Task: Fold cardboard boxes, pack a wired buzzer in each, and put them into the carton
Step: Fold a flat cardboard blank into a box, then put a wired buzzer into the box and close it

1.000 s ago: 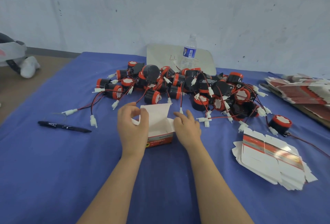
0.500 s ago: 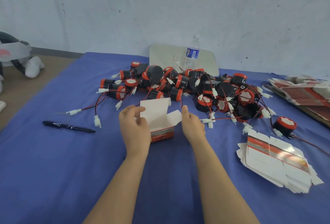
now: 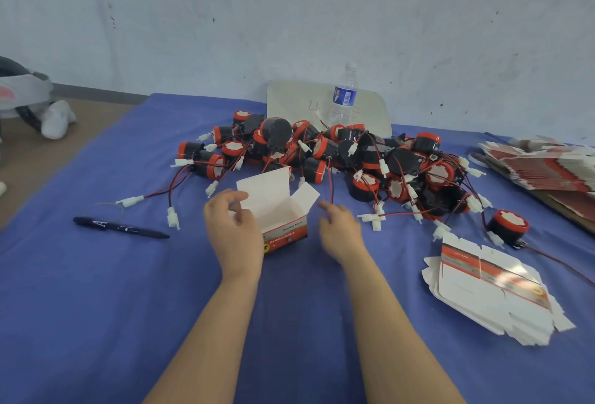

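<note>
A small white and red cardboard box (image 3: 285, 226) stands upright on the blue cloth, top open, its lid flap raised at the back and a side flap sticking out to the right. My left hand (image 3: 235, 233) is at the box's left side with fingers loosely curled, holding nothing I can see. My right hand (image 3: 338, 229) hovers a little to the right of the box, fingers relaxed, not touching it. Behind the box lies a heap of black and red wired buzzers (image 3: 322, 155). No buzzer shows inside the box. The carton is not in view.
A lone buzzer (image 3: 508, 225) sits at the right, above a stack of flat box blanks (image 3: 489, 294). More blanks (image 3: 547, 167) lie at the far right edge. A black pen (image 3: 119, 227) lies left. A water bottle (image 3: 343, 97) and white board (image 3: 289, 100) stand by the wall.
Both hands have come off the box. The right hand moved away to the right, the left hand's fingers loosened. The lid and side flap now stand open.
</note>
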Available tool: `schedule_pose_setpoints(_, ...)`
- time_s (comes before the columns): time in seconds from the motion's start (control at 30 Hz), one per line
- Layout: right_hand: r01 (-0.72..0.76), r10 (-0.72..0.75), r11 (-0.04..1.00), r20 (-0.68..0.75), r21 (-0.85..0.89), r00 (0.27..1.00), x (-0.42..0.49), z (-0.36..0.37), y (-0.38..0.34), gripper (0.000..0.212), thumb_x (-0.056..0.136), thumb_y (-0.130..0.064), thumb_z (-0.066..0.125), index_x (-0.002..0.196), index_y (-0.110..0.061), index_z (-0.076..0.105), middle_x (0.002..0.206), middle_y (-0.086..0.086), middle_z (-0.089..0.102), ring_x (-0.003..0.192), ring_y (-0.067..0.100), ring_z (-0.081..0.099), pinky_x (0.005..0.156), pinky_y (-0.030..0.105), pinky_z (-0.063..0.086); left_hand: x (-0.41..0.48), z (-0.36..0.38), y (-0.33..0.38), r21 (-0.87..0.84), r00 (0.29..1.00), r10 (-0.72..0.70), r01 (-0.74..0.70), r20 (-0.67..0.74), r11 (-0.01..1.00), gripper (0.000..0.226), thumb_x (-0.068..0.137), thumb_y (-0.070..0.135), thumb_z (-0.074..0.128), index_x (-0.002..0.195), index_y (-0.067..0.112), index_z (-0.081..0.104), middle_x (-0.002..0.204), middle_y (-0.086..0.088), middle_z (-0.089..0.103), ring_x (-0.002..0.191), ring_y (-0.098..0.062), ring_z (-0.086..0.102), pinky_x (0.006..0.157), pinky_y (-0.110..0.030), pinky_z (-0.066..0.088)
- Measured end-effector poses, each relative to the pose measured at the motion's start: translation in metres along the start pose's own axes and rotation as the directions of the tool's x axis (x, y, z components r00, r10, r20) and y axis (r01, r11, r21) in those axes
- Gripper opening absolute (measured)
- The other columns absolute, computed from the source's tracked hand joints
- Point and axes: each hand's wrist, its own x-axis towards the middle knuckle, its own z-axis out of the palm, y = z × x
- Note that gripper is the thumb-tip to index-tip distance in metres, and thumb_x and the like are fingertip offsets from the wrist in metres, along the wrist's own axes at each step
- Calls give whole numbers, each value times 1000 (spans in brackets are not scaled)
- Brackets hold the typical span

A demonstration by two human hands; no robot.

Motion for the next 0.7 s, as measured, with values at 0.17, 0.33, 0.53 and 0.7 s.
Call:
schedule_pose_setpoints(0.17,-17,44,992,-207,128,977,0,11,-1,28,97,-18,42,115,-8,61,103,7,61,98,25,54,81,34,46,2,-1,-4,-13,1000,12,-12,-1,1000,34,88,-6,41,100,20,59,96,22,41,86,27,41,72,-2,34)
schedule_pose_setpoints(0.33,165,91,794,-383,586,919,-25,-26,-10,15,89,-7,50,81,-19,46,71,-3,51,60,11,45,45,10,35,2,1,-3,-22,1000,6,-7,-20,1000,33,90,-5,42,99,23,57,100,20,41,85,24,45,73,-10,36)
schedule_pose_setpoints(0.53,-166,243,959,-363,231,900,-47,-70,8,17,90,-26,51,80,-13,45,68,1,54,72,27,50,60,31,33,1,-1,-3,-39,1000,23,-23,-6,999,32,88,-7,41,100,17,59,112,9,45,86,30,41,74,-6,34)
schedule_pose_setpoints(0.7,-254,205,962,-342,-103,917,-49,-64,18,25,93,-30,53,110,-16,64,129,17,54,126,36,41,105,42,31,0,0,-1,-27,999,12,-12,35,1000,35,89,-8,40,97,19,62,114,9,50,90,30,41,72,4,32)
